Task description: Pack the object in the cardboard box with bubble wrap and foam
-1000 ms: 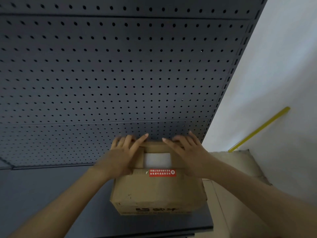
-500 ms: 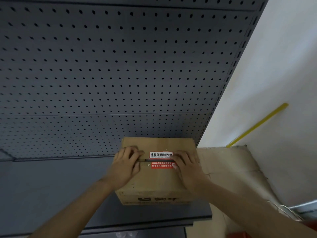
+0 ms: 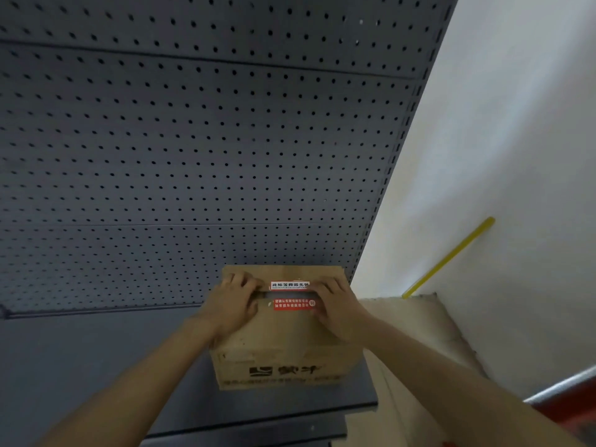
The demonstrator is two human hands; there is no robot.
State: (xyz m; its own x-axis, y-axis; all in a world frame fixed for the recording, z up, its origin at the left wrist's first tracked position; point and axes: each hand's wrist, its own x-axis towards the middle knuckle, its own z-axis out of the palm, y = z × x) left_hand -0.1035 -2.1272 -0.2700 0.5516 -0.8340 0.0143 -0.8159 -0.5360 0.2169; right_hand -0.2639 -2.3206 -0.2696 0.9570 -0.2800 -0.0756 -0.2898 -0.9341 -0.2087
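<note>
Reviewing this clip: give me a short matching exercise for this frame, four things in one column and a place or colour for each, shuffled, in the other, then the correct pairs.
Things:
1. cardboard box
2. yellow strip
3. left hand
4. red label

Places or colours:
A. slanting along the white wall at right
B. on the box top, between the two hands
C. standing on the dark shelf before the pegboard
D. pressing the box top on its left side

Pairs: 1-C, 2-A, 3-D, 4-B
</note>
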